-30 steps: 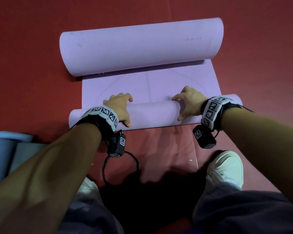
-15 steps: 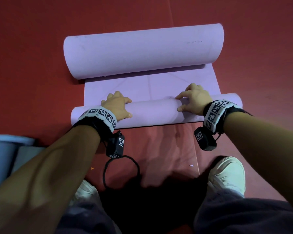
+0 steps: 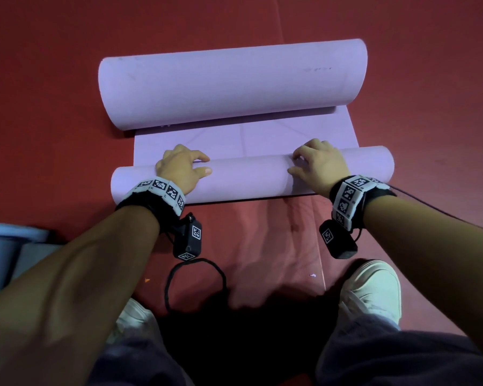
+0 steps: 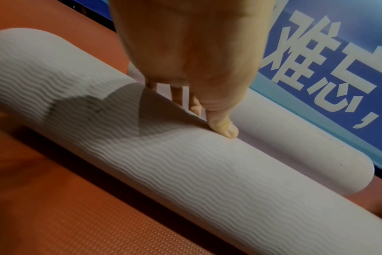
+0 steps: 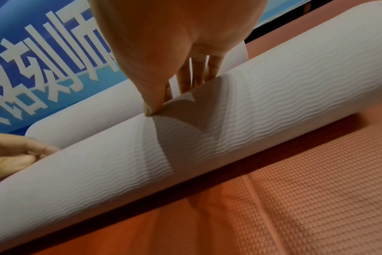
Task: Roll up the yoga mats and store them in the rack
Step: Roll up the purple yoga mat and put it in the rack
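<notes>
My left hand point(image 3: 183, 169) and right hand point(image 3: 319, 165) press flat, fingers loose, on the near roll point(image 3: 248, 176); its axis runs left-right, flat mat point(image 3: 246, 140) lies beyond.

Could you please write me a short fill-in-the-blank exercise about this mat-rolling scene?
1. Both hands, left hand and right hand, rest on the ____ roll of the purple mat.
2. The floor is ____.
3. The shoes are ____.

Missing words: nearer; red; white
</notes>
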